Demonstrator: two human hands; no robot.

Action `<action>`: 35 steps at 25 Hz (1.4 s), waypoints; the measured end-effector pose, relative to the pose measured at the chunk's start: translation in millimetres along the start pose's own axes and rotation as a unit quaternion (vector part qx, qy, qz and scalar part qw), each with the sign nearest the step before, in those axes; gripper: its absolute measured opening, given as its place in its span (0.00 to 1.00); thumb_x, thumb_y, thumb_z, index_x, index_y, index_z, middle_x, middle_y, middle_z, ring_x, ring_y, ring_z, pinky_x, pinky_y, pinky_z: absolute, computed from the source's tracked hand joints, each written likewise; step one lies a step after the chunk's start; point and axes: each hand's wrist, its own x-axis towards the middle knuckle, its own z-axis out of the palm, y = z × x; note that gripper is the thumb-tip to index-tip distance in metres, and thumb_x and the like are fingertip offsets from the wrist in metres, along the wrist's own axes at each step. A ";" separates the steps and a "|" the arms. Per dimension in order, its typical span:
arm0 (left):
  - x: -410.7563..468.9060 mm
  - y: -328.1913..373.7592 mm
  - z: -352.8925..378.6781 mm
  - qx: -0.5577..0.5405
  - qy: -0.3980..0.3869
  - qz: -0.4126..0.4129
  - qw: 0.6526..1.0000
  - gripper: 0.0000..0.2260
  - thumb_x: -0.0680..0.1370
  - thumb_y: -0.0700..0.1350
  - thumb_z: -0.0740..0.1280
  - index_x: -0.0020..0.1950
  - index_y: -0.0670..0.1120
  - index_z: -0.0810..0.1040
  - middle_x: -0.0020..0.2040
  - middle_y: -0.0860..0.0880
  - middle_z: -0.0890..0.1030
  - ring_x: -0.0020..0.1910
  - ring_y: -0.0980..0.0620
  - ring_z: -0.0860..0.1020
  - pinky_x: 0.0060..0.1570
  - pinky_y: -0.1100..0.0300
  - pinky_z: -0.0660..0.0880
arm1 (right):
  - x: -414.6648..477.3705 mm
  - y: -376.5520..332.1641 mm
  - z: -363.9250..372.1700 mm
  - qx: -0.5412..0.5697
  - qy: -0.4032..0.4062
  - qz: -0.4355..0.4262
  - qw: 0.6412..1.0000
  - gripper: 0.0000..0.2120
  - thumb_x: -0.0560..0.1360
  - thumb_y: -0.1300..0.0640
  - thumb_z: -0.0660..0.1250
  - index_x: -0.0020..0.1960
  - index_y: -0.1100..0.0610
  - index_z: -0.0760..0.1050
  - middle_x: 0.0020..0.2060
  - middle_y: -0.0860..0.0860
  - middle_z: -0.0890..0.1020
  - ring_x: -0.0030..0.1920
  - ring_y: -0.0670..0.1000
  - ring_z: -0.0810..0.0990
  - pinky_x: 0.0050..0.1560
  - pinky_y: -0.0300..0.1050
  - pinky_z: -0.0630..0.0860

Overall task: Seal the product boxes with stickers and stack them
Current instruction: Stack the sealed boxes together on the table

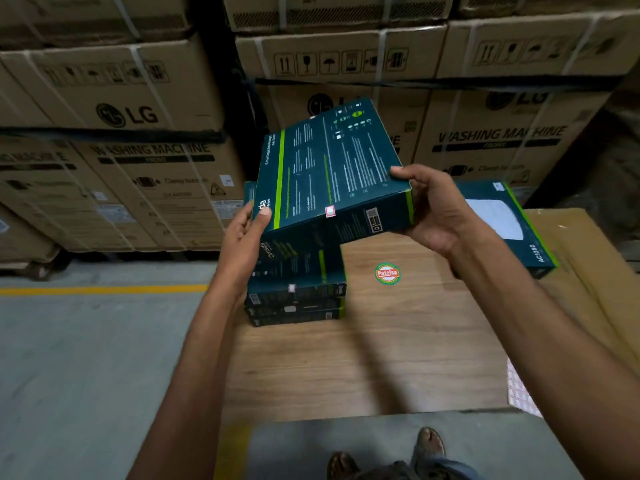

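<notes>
1. Held box (332, 168): dark teal with green stripes. It is in the air over the far left part of the counter (346, 358), tilted with its far edge raised and its printed face toward the camera.
2. Seal sticker (329, 211): a small white-and-pink tab folded over the middle of the near edge. The box looks sealed, so it is probably bound for the pile.
3. Left hand (247, 237): clamped on the near-left corner, thumb on the top face. Right hand (429, 209): clamped on the near-right corner, thumb on top. This two-corner hold likely steadies the flat box and keeps the sealed edge in sight.
4. Stack (298, 296): several like boxes lying flat on the counter, directly under the held box. Light tabs show on their near edges, and the sides sit roughly flush.
5. Loose box (498, 220): to the right, partly behind the right forearm. Cannot tell whether it is sealed.
6. Sticker sheet (519, 393): at the counter's near right edge, handy for that hand.
</notes>
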 end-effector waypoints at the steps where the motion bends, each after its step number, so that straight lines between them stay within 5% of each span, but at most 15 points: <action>1: -2.1 6.6 5.9 0.019 -0.008 0.015 1.000 0.44 0.69 0.77 0.71 0.80 0.59 0.68 0.78 0.51 0.72 0.76 0.49 0.71 0.76 0.40 0.68 | -3.4 -8.9 -1.3 -0.001 0.002 0.005 1.000 0.26 0.74 0.49 0.71 0.69 0.59 0.78 0.60 0.57 0.84 0.57 0.57 0.82 0.68 0.59 0.74; 5: -16.5 35.6 18.6 0.155 0.017 0.191 0.969 0.38 0.75 0.74 0.64 0.81 0.59 0.67 0.84 0.57 0.59 0.82 0.54 0.60 0.79 0.45 0.62 | -15.5 -27.4 0.5 -0.004 0.029 0.007 1.000 0.17 0.77 0.46 0.68 0.59 0.55 0.82 0.52 0.55 0.85 0.52 0.55 0.83 0.61 0.55 0.79; 9: -22.8 56.1 26.1 0.304 0.011 0.423 0.853 0.31 0.78 0.64 0.70 0.77 0.51 0.74 0.79 0.52 0.70 0.81 0.50 0.65 0.77 0.37 0.62 | -15.1 -35.6 9.4 0.009 0.023 0.017 1.000 0.13 0.78 0.45 0.67 0.56 0.52 0.81 0.44 0.51 0.86 0.42 0.51 0.85 0.43 0.46 0.83; 14: -25.2 57.9 35.5 0.370 -0.024 0.453 0.810 0.30 0.77 0.59 0.73 0.77 0.51 0.75 0.76 0.54 0.75 0.76 0.54 0.73 0.72 0.47 0.71 | -11.0 -40.0 28.3 -0.013 0.022 0.024 0.999 0.20 0.76 0.44 0.70 0.63 0.54 0.80 0.52 0.57 0.87 0.51 0.56 0.85 0.51 0.51 0.84; 22: -9.0 32.1 23.8 0.497 0.049 0.521 0.693 0.42 0.73 0.57 0.78 0.81 0.43 0.66 0.80 0.42 0.69 0.76 0.41 0.71 0.73 0.40 0.69 | -12.8 -45.2 43.9 0.011 0.011 0.061 0.998 0.15 0.75 0.46 0.73 0.57 0.52 0.79 0.53 0.58 0.85 0.52 0.57 0.86 0.53 0.54 0.85; 25: -2.8 37.5 24.8 0.465 0.062 0.524 0.711 0.44 0.70 0.45 0.83 0.81 0.42 0.65 0.77 0.40 0.71 0.74 0.40 0.71 0.71 0.40 0.66 | -12.8 -51.1 45.0 -0.017 -0.003 0.052 0.999 0.23 0.74 0.38 0.74 0.61 0.52 0.78 0.58 0.59 0.84 0.56 0.57 0.85 0.54 0.55 0.84; 28: 7.6 65.2 17.3 0.430 0.043 0.518 0.738 0.41 0.73 0.48 0.80 0.81 0.42 0.67 0.76 0.42 0.72 0.73 0.41 0.71 0.69 0.42 0.66 | -5.5 -53.1 36.4 -0.128 -0.003 0.009 0.992 0.31 0.75 0.27 0.66 0.67 0.48 0.77 0.60 0.56 0.81 0.56 0.53 0.80 0.57 0.52 0.77; 30: 16.2 88.9 2.8 0.409 0.022 0.494 0.767 0.39 0.75 0.53 0.77 0.82 0.44 0.66 0.77 0.45 0.72 0.73 0.43 0.71 0.70 0.40 0.68 | 0.9 -52.5 27.3 -0.213 -0.004 -0.066 0.975 0.33 0.74 0.24 0.63 0.70 0.43 0.73 0.67 0.54 0.75 0.66 0.54 0.76 0.64 0.52 0.75; 32: 18.5 114.6 -11.8 0.374 -0.031 0.449 0.811 0.39 0.75 0.58 0.74 0.83 0.48 0.65 0.78 0.49 0.71 0.75 0.48 0.70 0.73 0.38 0.68 | 6.1 -54.1 18.7 -0.278 -0.018 -0.157 0.948 0.32 0.72 0.26 0.67 0.72 0.36 0.69 0.74 0.49 0.66 0.75 0.55 0.66 0.73 0.58 0.68; 35: 16.0 151.6 -23.8 0.289 -0.120 0.388 0.867 0.39 0.75 0.55 0.78 0.82 0.49 0.67 0.77 0.54 0.71 0.77 0.56 0.68 0.78 0.47 0.67 | 10.7 -60.6 13.9 -0.395 -0.041 -0.255 0.882 0.46 0.68 0.40 0.81 0.78 0.33 0.58 0.78 0.44 0.60 0.79 0.52 0.57 0.76 0.58 0.61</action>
